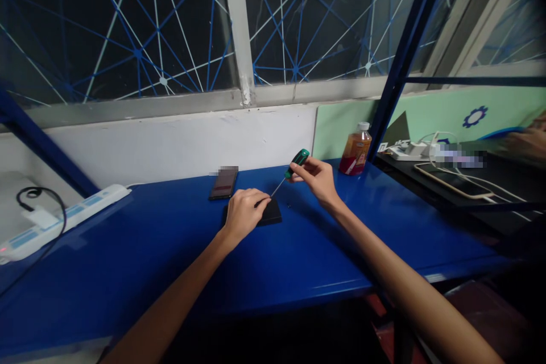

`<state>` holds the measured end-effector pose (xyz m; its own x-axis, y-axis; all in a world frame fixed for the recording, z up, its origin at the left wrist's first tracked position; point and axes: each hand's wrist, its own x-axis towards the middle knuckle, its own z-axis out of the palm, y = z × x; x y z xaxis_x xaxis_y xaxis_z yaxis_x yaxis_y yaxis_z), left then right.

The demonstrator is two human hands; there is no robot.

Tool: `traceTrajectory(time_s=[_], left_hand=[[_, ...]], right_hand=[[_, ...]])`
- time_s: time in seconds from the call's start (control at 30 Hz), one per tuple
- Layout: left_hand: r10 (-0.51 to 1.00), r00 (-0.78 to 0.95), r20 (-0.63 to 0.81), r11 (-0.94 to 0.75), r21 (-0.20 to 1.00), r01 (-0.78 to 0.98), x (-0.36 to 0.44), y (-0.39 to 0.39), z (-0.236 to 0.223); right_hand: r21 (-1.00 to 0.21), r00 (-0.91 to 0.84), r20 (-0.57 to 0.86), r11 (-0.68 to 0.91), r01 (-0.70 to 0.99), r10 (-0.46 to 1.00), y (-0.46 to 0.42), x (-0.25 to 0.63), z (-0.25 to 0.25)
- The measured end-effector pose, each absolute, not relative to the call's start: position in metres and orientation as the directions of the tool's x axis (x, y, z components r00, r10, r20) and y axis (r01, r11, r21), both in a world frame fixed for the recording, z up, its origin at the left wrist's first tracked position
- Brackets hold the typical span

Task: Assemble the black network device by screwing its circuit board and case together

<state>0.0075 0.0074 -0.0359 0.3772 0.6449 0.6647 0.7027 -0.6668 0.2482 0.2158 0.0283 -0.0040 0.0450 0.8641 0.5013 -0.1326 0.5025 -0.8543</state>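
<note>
My right hand (318, 179) grips a screwdriver (297, 162) by its green handle, and the thin metal shaft slants down to the left. A flat black box-like object (271, 214) lies on the blue desk, partly covered by my left hand (247, 209). The left fingers are closed together at the screwdriver's tip; whatever they pinch there is hidden. Just right of the black object, a tiny dark piece (289, 205), too small to name, sits on the desk.
Behind my left hand lies a phone (224, 183). A drink bottle (356, 149) stands at the back right, and a white power strip (63, 222) with a black cable is at left. Another person's hand (529, 139) shows at far right, near a charging phone (454, 180).
</note>
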Motion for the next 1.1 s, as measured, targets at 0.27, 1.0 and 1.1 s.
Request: traceTrajectory(time_s=[0.27,1.0,1.1], left_hand=[[0.713,0.151,0.685,-0.644,0.554,0.527,0.0,0.009,-0.024],[0.967,0.057,0.249,-0.229,0.944,-0.239,-0.002,0.016,-0.024],[0.965,0.087,0.247,-0.222,0.946,-0.235,-0.001,0.015,-0.025]], right_hand=[[-0.852,0.024,0.47,0.46,-0.249,0.883,0.022,0.218,0.001],[-0.851,0.033,0.381,0.364,-0.378,0.924,0.02,0.216,0.005],[-0.85,0.04,0.387,0.373,-0.373,0.921,0.02,0.216,0.005]])
